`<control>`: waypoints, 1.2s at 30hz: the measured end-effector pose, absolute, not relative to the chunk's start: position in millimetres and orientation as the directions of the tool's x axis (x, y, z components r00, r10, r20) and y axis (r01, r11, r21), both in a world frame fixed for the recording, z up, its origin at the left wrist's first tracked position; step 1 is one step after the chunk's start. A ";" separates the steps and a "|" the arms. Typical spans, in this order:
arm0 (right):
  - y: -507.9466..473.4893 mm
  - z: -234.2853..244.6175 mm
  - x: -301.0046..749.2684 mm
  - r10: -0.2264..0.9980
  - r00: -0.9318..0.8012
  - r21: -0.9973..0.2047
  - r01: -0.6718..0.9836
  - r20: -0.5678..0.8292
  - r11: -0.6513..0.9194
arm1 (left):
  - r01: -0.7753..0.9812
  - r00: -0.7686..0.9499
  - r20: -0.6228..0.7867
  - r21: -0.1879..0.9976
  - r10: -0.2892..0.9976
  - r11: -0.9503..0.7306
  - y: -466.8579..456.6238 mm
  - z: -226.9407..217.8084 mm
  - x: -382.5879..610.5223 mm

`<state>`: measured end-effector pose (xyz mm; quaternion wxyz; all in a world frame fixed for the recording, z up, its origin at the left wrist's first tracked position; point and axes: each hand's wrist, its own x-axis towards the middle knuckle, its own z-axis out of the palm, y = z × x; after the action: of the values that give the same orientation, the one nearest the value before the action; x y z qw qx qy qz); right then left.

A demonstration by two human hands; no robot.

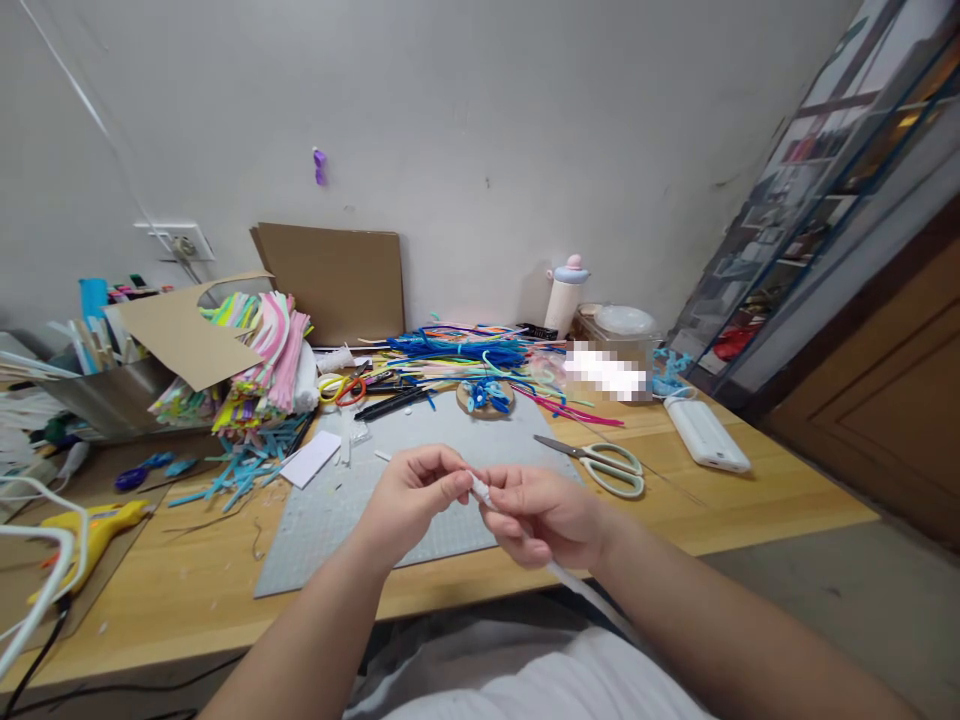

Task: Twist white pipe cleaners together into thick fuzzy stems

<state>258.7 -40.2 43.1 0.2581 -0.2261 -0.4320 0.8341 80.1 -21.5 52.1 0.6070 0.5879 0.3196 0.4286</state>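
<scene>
Between my two hands, just above the front of the grey cutting mat (300,545), is a white fuzzy pipe cleaner (480,490) with a bunched or coiled end. My left hand (420,495) pinches the tip of that end between thumb and fingers. Fingers of my right hand (540,505) close around it just behind, and a long white tail runs down from them toward my lap. Scissors (613,468) with pale handles lie to the right of my right hand. Beyond my hands, a blue pipe-cleaner piece (484,393) rests on a round wooden slice.
Loose coloured pipe cleaners (457,350) spread along the back. Bundles of pastel ones (262,350) stand left, beside a metal bin (127,400) of sticks. A yellow glue gun (101,530) lies far left. A white power bank (706,434) and a bottle (564,300) are right.
</scene>
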 end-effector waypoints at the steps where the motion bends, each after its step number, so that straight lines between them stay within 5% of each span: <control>1: -40.1 41.3 256.5 0.721 -0.675 -0.902 -0.197 -0.159 -0.384 | -0.122 0.381 0.090 0.991 0.920 -0.047 -19.8 48.9 81.2; 4: -43.8 35.9 249.7 0.953 -0.295 -0.979 0.167 0.060 0.114 | -0.088 0.226 0.025 0.996 0.974 -0.005 -16.9 39.3 87.1; 6: -48.4 33.6 247.0 0.925 -0.187 -0.799 0.468 0.330 0.379 | -0.098 0.154 0.008 0.995 0.988 0.007 -18.4 35.6 92.0; 9: -54.2 35.6 246.9 0.852 -0.196 -0.638 0.587 0.485 0.498 | -0.102 0.132 0.046 0.994 0.990 -0.032 -23.7 36.8 95.9; 17: -52.9 57.4 256.7 0.947 -0.322 -0.998 0.059 0.004 0.024 | -0.050 0.268 0.198 0.980 0.943 -0.192 -26.8 49.9 84.9; 21: -48.2 60.9 267.3 0.818 -0.548 -0.940 -0.154 -0.175 -0.305 | -0.029 0.343 0.289 0.954 0.894 -0.297 -26.6 54.3 81.8; 24: -42.1 59.4 273.4 0.572 -0.773 -0.800 -0.145 -0.275 -0.582 | -0.065 0.450 0.320 0.943 0.834 -0.327 -28.0 57.2 81.5; 26: -39.8 57.5 273.3 0.503 -0.816 -0.783 -0.106 -0.283 -0.612 | -0.086 0.470 0.264 0.963 0.842 -0.254 -28.7 57.1 82.2; 29: -45.2 57.1 267.2 0.739 -0.629 -0.937 -0.048 -0.241 -0.347 | -0.064 0.362 0.134 0.991 0.922 -0.119 -27.4 53.6 84.3; 31: -54.1 58.8 261.8 0.894 -0.434 -0.987 0.151 -0.112 -0.050 | -0.060 0.257 0.083 0.996 0.963 -0.070 -25.4 50.8 85.9; 36: -67.1 53.9 260.7 0.919 -0.344 -0.691 0.619 0.191 0.375 | -0.175 0.102 0.034 0.984 0.994 -0.016 -18.2 47.1 84.6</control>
<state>260.7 -67.1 53.9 0.2889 -0.4947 -0.7772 0.2604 84.6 -18.2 47.1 0.5609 0.4861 0.4215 0.5210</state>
